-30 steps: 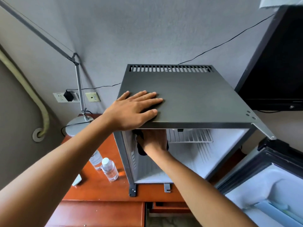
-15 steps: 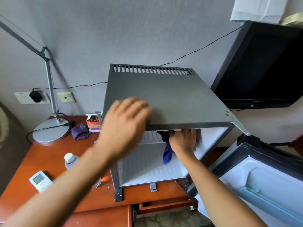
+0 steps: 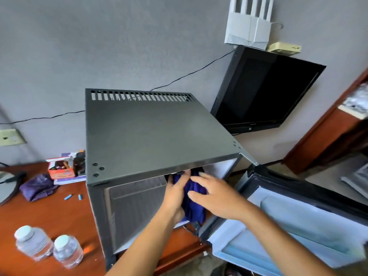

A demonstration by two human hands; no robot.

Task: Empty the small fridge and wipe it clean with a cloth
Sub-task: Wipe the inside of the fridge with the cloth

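The small fridge (image 3: 155, 132) stands on a red-brown desk (image 3: 49, 212), dark grey on top, its door (image 3: 298, 222) swung open to the right. A dark blue cloth (image 3: 194, 206) hangs at the right side of the fridge's opening, just under the top edge. My left hand (image 3: 176, 196) grips the cloth from the left. My right hand (image 3: 213, 196) lies against the cloth from the right, fingers spread. The white inside of the fridge is mostly hidden by my hands and the top panel.
Two water bottles (image 3: 32, 243) (image 3: 67, 251) stand at the desk's front left. Further back lie a purple bundle (image 3: 37, 188), an orange box (image 3: 61, 170) and a lamp base (image 3: 6, 186). A black TV (image 3: 264, 96) hangs on the wall to the right.
My left hand left the fridge's top and came down to the cloth at the opening. The cloth and my right hand shifted to the right side. My view swung right.
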